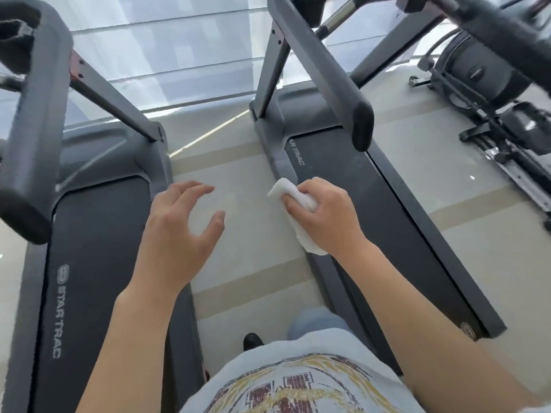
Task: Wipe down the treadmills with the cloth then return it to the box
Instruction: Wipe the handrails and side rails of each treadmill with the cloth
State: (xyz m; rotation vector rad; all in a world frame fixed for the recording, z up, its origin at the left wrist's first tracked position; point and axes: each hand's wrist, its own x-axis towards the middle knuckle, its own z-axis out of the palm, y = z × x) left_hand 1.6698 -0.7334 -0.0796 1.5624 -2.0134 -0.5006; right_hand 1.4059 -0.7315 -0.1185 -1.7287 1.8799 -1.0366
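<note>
White cloth (298,210) bunched in the right hand (323,217), fingers (293,201) clamped on it, pressed to the left side rail (278,165) of the right Star Trac treadmill (387,222). Left hand (176,231) hovering left of that rail above the floor (238,263), fingers apart, holding nothing. Probably soft, light, easily crumpled: best gripped as a wad in the palm; no box in view.

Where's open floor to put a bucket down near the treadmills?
Bare floor strip between left treadmill and right treadmill, ahead of the left hand. Pale floor beyond the right treadmill; crowded further right by a black machine.
</note>
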